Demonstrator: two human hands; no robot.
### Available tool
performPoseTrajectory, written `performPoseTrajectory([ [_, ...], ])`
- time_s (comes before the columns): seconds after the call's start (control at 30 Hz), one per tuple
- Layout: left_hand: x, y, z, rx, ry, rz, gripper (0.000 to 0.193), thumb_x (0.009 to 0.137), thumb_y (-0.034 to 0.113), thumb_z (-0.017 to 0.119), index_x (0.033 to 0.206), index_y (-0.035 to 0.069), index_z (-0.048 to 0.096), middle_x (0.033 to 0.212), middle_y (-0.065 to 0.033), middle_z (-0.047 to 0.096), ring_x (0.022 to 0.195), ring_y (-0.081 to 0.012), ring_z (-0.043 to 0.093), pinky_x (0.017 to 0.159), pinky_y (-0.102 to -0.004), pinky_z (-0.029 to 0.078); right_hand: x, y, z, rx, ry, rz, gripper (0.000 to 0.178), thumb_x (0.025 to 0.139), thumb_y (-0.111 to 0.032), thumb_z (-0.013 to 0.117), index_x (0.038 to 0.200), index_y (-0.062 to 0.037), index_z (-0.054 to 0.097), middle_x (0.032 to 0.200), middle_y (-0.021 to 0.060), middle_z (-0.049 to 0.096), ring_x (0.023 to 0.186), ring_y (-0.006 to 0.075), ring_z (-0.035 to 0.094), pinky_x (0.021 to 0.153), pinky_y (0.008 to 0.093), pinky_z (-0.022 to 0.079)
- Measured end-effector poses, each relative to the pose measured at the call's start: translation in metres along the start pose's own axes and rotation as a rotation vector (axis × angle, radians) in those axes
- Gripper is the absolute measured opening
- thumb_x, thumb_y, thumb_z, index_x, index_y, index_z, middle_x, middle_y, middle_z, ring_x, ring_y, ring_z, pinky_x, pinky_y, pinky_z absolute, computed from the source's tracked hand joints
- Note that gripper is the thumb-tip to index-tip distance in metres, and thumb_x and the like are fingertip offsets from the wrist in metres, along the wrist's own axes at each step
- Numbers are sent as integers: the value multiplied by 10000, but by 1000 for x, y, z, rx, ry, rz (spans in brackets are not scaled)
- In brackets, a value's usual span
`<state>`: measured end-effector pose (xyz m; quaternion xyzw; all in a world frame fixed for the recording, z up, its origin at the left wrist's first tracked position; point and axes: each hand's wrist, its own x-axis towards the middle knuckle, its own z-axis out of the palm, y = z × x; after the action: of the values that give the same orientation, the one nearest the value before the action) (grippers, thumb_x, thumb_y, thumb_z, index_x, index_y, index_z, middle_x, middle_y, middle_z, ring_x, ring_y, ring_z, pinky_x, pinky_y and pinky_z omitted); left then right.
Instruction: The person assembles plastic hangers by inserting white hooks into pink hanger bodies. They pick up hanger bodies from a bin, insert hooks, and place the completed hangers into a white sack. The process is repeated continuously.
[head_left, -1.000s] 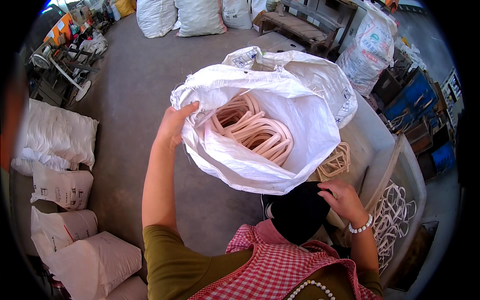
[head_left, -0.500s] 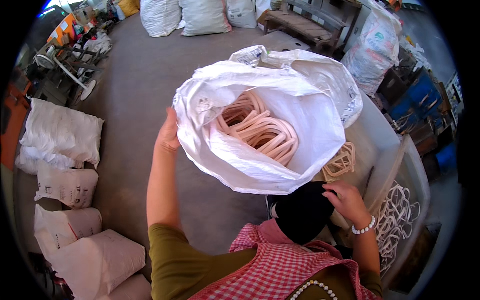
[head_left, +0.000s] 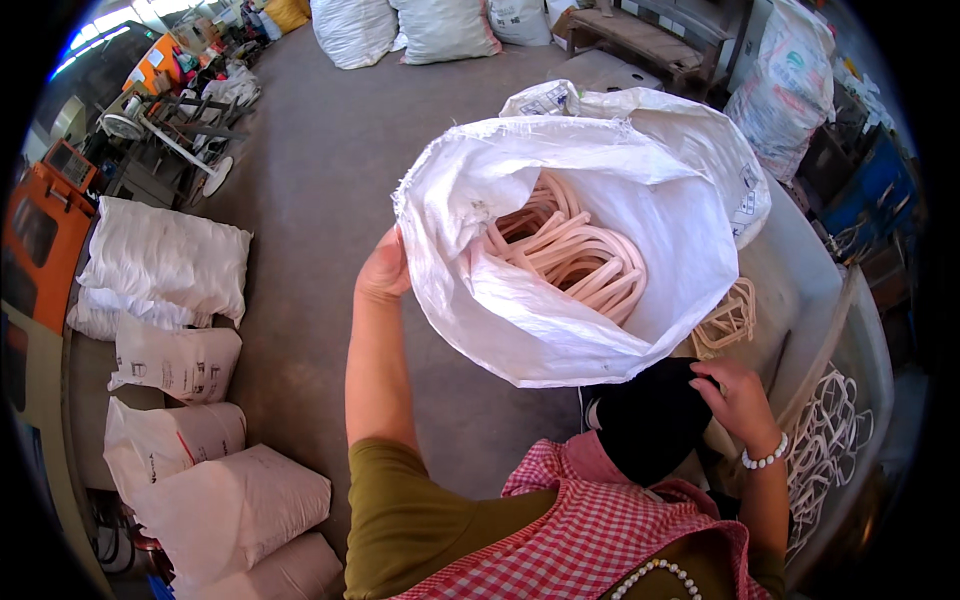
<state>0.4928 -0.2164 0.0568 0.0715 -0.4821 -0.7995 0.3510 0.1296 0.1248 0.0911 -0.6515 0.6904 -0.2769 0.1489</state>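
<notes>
A large white woven sack stands wide-mouthed in front of me. Inside it lie several pale pink, bent loop-shaped pieces, bundled together. At the sack's left rim, my left hand grips the edge; its fingertips are partly hidden behind the fabric. My right hand hovers by or rests on my black-covered knee, below the sack's right side. Its fingers are loosely bent and apart, with nothing visible in them. Just beyond that hand are more pale loop pieces, close to the sack.
To the right is a pale bin with white looped strips in it. Filled white bags line the left side. A standing fan lies tilted farther back. More sacks and a wooden bench are at the far side.
The whole view has shifted, so the sack, my hands and the surroundings all appear farther right. My left hand keeps its hold on the rim, and my right hand stays by the knee.
</notes>
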Motion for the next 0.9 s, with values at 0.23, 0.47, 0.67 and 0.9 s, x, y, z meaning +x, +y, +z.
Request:
performPoseTrajectory([
  [0.23, 29, 58, 23, 482, 624, 56, 230, 880, 183, 665, 1055, 43, 614, 951, -17, 664, 850, -106, 616, 754, -261, 481, 1, -2, -8, -42, -21, -18, 182, 789, -111, 690, 939, -12, 660, 870, 146, 650, 815, 327, 612, 728, 384, 490],
  [0.47, 29, 117, 85, 1222, 616, 12, 417, 800, 250, 739, 1104, -4, 608, 972, -59, 670, 848, -148, 618, 792, -297, 473, -8, 7, -7, -12, -3, -20, 183, 799, -129, 686, 952, -32, 660, 877, 134, 652, 826, 323, 610, 732, 392, 486],
  [0.67, -31, 114, 243, 1960, 791, 241, 514, 774, 286, 740, 1154, -30, 598, 1072, -166, 650, 965, -232, 614, 875, -333, 458, -15, 11, -12, 18, 9, -32, 190, 810, -143, 680, 964, -34, 661, 877, 131, 655, 837, 328, 609, 733, 398, 485],
  [0.9, -54, 104, 291, 1703, 549, 1105, 297, 958, 159, 478, 937, -98, 626, 1169, -274, 578, 1031, -322, 590, 907, -388, 458, -31, 30, -22, 36, 30, 18, 199, 818, -155, 674, 970, -27, 659, 876, 143, 652, 838, 327, 608, 739, 399, 485],
])
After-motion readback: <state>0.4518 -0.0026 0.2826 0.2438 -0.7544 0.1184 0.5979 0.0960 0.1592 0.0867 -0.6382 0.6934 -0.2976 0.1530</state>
